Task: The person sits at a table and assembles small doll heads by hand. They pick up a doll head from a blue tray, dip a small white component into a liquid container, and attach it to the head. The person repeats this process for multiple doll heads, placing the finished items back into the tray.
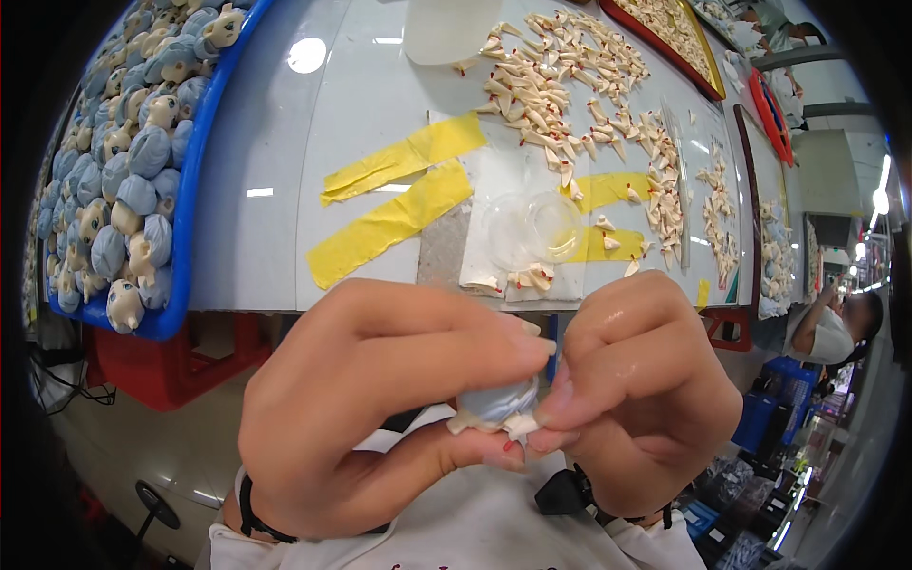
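In front of my chest, my left hand (380,399) is closed around a small doll head (496,403) with light blue hair, fingers over the top and thumb beneath. Much of the head is hidden by those fingers. My right hand (646,389) is closed in a pinch at the head's right side, its thumb and forefinger on a small cream-coloured piece (522,427) against the head. A tiny red tip (508,445) shows just below, by the left thumb. Whether the cream piece is joined to the head, I cannot tell.
A blue tray (204,142) full of blue-haired doll heads (147,152) is at the left. Many cream pointed pieces with red tips (541,95) lie across the table (256,228). Clear round dishes (532,231), yellow tape (389,223) and a translucent container (451,28) are nearby. A red stool (157,366) stands below.
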### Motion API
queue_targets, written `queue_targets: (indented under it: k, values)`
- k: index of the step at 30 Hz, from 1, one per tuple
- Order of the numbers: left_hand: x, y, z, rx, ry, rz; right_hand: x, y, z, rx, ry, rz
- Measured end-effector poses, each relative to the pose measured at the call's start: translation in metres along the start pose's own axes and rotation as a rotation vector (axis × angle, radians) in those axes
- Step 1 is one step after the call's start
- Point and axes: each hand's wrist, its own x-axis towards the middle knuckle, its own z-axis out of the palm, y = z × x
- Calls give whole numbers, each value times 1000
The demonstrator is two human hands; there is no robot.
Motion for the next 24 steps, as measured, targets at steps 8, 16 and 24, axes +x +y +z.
queue_targets:
  k: [8, 16, 24]
  values:
    - [-4, 14, 18, 161, 178, 32, 2, 0, 5, -232, 45, -150]
    - [3, 3, -3, 187, 151, 6, 26, 8, -15, -188, 159, -107]
    - [4, -2, -16, 148, 277, -101, 99, 68, -95, -698, -75, -2]
